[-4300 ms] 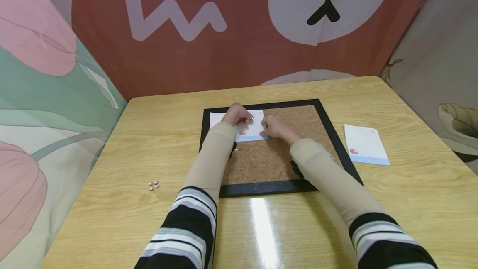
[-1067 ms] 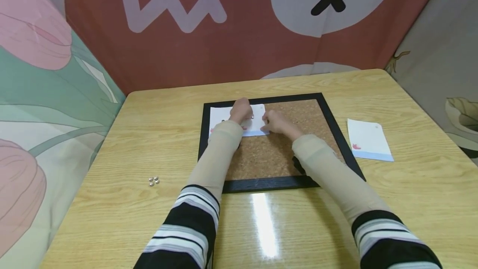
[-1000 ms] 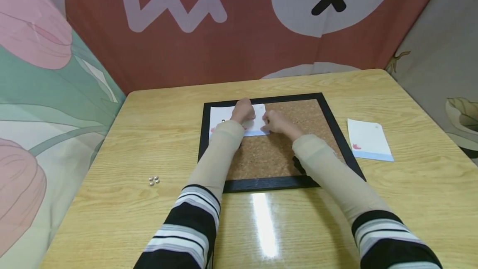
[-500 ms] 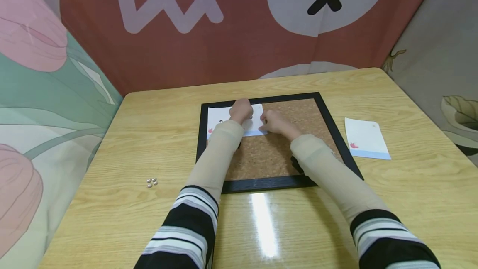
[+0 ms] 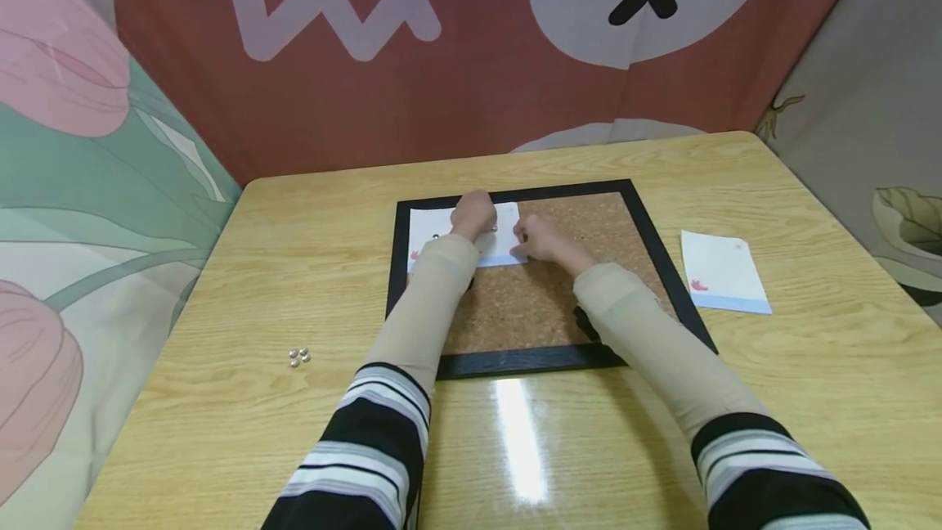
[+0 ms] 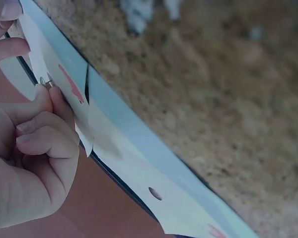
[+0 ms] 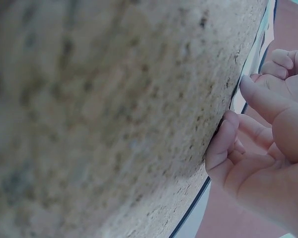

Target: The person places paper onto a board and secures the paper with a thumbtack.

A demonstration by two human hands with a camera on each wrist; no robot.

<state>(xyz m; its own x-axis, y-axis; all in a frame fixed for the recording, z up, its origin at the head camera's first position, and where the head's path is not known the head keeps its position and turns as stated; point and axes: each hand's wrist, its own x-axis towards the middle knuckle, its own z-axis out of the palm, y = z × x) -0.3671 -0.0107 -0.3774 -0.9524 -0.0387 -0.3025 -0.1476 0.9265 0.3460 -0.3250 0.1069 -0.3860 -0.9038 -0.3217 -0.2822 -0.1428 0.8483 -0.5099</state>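
Note:
My left hand (image 5: 473, 215) pinches a silver thumbtack (image 6: 47, 82) between thumb and forefinger, its point right at a white sheet of paper (image 5: 508, 215) with a blue bottom strip and a small red print. At that sheet's right edge, my right hand (image 5: 540, 239) holds the paper with thumb and curled fingers. The sheet lies on a black-framed cork board (image 5: 530, 309). It overlaps a second white sheet (image 5: 421, 227) on its left, which has a tack (image 6: 155, 193) stuck in it. My left hand and forearm partly hide both sheets.
Several silver thumbtacks (image 5: 299, 357) lie in a cluster on the wooden table (image 5: 243, 309), left of the board. A third printed sheet (image 5: 724, 268) rests on the table to the right. Patterned cloth walls (image 5: 331, 121) stand behind the table and at its sides.
Since the earliest frame my left hand has shifted slightly right and turned, its back now covering more of the sheet. My right hand stays at the paper's edge. The head view has tilted slightly.

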